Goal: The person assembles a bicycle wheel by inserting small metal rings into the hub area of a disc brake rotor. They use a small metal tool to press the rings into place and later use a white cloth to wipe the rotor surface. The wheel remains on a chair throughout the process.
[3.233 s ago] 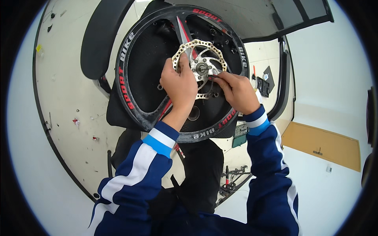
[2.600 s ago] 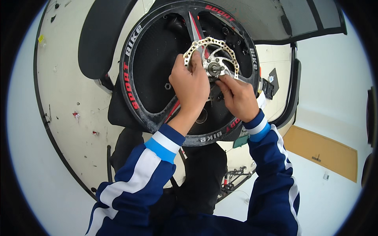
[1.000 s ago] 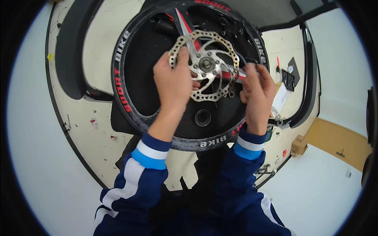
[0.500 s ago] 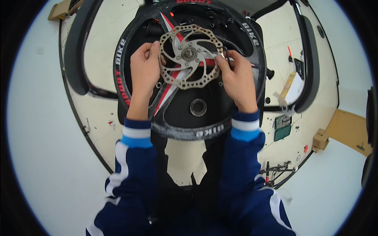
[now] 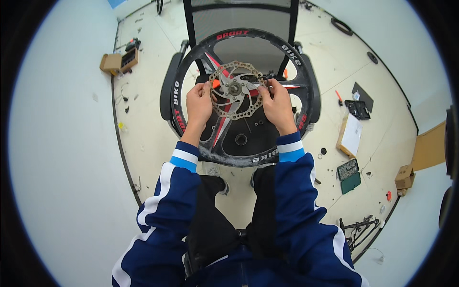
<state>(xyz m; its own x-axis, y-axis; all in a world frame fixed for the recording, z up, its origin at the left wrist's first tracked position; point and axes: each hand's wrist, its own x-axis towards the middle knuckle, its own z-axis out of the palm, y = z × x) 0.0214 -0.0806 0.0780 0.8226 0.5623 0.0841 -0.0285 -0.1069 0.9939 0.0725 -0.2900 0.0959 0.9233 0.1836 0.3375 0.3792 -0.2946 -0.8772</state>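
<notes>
A silver brake disc point(image 5: 244, 86) with a ring of holes lies over the hub of a black bicycle wheel point(image 5: 177, 99) with red and white spokes. My left hand point(image 5: 199, 106) is closed at the disc's left edge, its thumb and fingers pinching the rim. On the opposite side, my right hand point(image 5: 278, 106) has its thumb on the disc's right edge. A small dark piece shows by the right fingers, too hidden to name. Through the wheel's lower gap, a round dark ring point(image 5: 241, 139) is visible on the black seat.
The wheel rests across an office chair with a mesh back point(image 5: 239, 24) and armrests point(image 5: 313, 88). On the floor at right are a white-topped box point(image 5: 350, 135), a green case point(image 5: 350, 182), a cardboard box point(image 5: 405, 177) and a black frame point(image 5: 361, 229). An open carton point(image 5: 111, 63) sits far left.
The view has tilted up and back, showing more chair back and floor. Both hands stay at the disc's edges, and the disc remains over the hub.
</notes>
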